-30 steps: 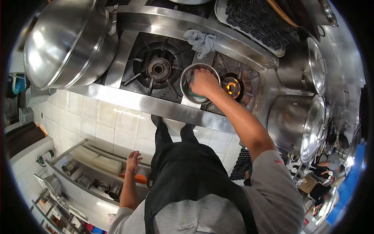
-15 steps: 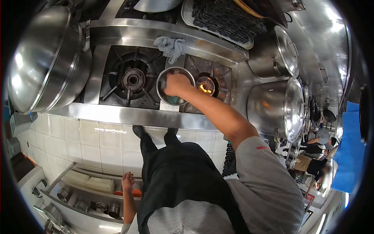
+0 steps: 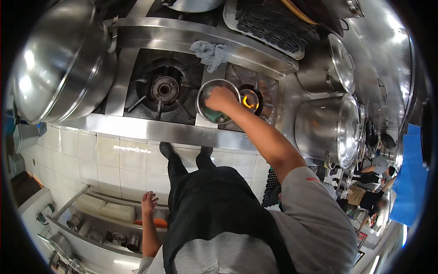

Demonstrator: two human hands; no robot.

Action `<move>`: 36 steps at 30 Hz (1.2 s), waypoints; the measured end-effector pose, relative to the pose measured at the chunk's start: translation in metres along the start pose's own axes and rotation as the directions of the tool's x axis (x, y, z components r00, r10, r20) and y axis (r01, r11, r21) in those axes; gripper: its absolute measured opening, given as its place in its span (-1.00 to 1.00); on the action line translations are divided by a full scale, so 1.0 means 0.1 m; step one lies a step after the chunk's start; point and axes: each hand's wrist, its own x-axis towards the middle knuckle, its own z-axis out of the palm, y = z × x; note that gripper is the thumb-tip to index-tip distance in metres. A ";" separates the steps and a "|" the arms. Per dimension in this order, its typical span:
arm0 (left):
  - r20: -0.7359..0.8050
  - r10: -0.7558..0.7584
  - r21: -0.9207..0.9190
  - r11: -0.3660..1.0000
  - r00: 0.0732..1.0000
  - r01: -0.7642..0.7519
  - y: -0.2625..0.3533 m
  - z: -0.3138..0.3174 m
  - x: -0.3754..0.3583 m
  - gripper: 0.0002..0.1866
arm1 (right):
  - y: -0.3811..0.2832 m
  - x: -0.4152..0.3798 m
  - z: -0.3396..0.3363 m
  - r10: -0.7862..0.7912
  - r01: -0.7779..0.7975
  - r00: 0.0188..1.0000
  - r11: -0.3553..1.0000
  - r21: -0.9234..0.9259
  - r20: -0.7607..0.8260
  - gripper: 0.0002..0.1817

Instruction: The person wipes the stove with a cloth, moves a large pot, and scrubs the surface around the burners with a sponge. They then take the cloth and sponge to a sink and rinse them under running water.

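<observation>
We have our right hand (image 3: 221, 98) down inside the round steel pot (image 3: 199, 101), which stands between the left gas burner (image 3: 164, 89) and the flaming right burner (image 3: 249, 101); whether its fingers pinch the green item (image 3: 212, 114) there, we cannot tell. Our left hand (image 3: 149, 201) hangs at near left by the steel counter (image 3: 98, 255), fingers loosely curled.

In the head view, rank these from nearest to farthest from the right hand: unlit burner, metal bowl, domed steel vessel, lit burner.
1. Metal bowl: the right hand is inside it.
2. Lit burner: just right of the bowl.
3. Unlit burner: left of the bowl.
4. Domed steel vessel: far left, beyond the unlit burner.
</observation>
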 end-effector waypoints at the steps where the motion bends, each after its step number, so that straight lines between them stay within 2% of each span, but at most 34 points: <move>1: -0.007 0.000 0.004 1.000 1.000 0.000 0.01 0.00 -0.02 -0.63 | -0.02 0.02 -0.07 0.027 -0.030 0.997 0.999 0.038 0.072 -0.50; 4: -0.012 0.001 0.010 1.000 1.000 -0.001 0.02 0.00 -0.04 -0.62 | 0.13 0.28 0.02 0.056 -0.059 0.996 0.997 0.042 0.067 -0.43; 5: -0.009 0.002 0.002 1.000 1.000 -0.001 -0.01 -0.02 0.00 -0.62 | 0.13 0.22 -0.01 0.021 -0.022 0.999 1.000 0.021 0.029 -0.39; 8: -0.021 0.001 -0.014 1.000 1.000 -0.001 -0.09 -0.06 -0.03 -0.63 | 0.06 -0.09 -0.18 0.004 0.000 0.995 0.999 0.039 -0.102 -0.53; 11: -0.027 -0.024 -0.031 0.999 0.999 0.023 -0.20 -0.14 0.01 -0.65 | 0.17 -0.41 -0.35 -0.348 0.289 0.901 0.926 -0.241 -0.258 -0.68; 14: -0.031 -0.051 -0.043 0.998 0.998 0.049 -0.26 -0.17 0.05 -0.67 | 0.38 -0.54 -0.41 -0.275 0.346 0.852 0.934 0.084 -0.445 -0.82; 18: 0.003 -0.050 -0.048 0.998 0.999 0.050 -0.32 -0.19 0.17 -0.66 | 0.38 -0.71 -0.56 -0.051 0.171 0.927 0.939 0.298 -0.372 -0.71; 19: 0.000 -0.042 -0.038 0.998 0.999 0.041 -0.35 -0.20 0.20 -0.65 | 0.47 -0.66 -0.48 -0.059 0.250 0.905 0.875 0.414 -0.421 -0.66; 22: -0.013 -0.018 -0.010 1.000 1.000 0.018 -0.20 -0.11 0.15 -0.61 | 0.45 -0.69 -0.53 0.025 0.176 0.914 0.875 0.450 -0.405 -0.67; 25: -0.024 0.000 -0.001 1.000 1.000 0.000 -0.07 -0.05 0.06 -0.59 | 0.64 -0.57 -0.44 -0.031 0.268 0.918 0.781 0.563 -0.395 -0.68; 28: -0.022 0.021 0.001 1.000 1.000 -0.021 -0.04 -0.05 0.05 -0.60 | 0.72 -0.51 -0.39 -0.035 0.244 0.940 0.761 0.601 -0.338 -0.76; 31: -0.021 0.016 0.014 1.000 1.000 -0.016 -0.06 -0.09 0.06 -0.60 | 0.78 -0.48 -0.32 0.010 0.199 0.963 0.654 0.730 -0.271 -0.78; 36: -0.018 -0.039 0.006 0.999 0.999 0.039 -0.16 -0.12 0.11 -0.59 | 0.58 -0.58 -0.42 0.158 0.069 0.965 0.621 0.781 -0.211 -0.80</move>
